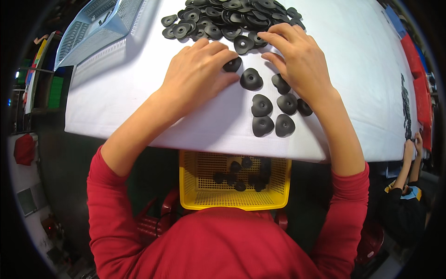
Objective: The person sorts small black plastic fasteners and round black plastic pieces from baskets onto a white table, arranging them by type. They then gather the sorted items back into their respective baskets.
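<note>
Near the table's middle, my left hand (197, 74) has a black rounded disc (232, 64) with a small centre hole between thumb and fingers. My right hand (299, 63) reaches toward the near edge of a heap of the same black discs (232, 16). Its thumb and fingers are spread apart, with the fingertips by a disc at the heap's rim. Between the hands lies a single disc (251, 79). Closer to me, several more discs (285, 125) lie in loose rows, some partly hidden under my right wrist.
A light-blue plastic basket (95, 39) stands on the table's far left. Below the front edge, a yellow basket (232, 201) holds several black pieces. At the far right, a co-worker's hands (413, 144) are by a line of black pieces (405, 107) and red bins (422, 93).
</note>
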A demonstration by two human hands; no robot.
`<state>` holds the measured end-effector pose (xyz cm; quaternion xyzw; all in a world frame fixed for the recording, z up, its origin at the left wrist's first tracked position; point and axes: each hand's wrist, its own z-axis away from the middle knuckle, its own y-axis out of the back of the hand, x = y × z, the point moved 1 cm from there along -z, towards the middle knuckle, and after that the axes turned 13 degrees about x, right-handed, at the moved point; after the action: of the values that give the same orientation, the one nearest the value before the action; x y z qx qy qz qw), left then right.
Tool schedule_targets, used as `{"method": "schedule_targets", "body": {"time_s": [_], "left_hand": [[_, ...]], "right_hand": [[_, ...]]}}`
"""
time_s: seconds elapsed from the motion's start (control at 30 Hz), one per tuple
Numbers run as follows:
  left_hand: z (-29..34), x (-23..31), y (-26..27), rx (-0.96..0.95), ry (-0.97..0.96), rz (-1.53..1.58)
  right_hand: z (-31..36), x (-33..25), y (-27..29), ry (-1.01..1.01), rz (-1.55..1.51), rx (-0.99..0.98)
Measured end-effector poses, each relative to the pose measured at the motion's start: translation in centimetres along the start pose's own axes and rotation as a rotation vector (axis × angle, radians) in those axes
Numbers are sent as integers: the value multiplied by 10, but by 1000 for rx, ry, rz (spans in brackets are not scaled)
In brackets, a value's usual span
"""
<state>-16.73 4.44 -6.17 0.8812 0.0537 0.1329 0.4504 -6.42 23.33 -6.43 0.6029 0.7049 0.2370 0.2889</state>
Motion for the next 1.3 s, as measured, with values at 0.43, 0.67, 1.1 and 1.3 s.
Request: {"method": "schedule_targets", "body": {"time_s": [0.43, 0.67, 1.1, 1.3], "left_hand": [[-23, -9, -26, 81, -56, -106], [-23, -6, -17, 39, 308, 321], [-27, -15, -29, 99, 152, 75], [-33, -15, -29, 104, 146, 50]], "right_hand": [[12, 32, 40, -740, -485, -422], [5, 29, 8, -291, -50, -99], [9, 30, 21, -464, -98, -92], [-5, 16, -17, 49, 59, -9]]}}
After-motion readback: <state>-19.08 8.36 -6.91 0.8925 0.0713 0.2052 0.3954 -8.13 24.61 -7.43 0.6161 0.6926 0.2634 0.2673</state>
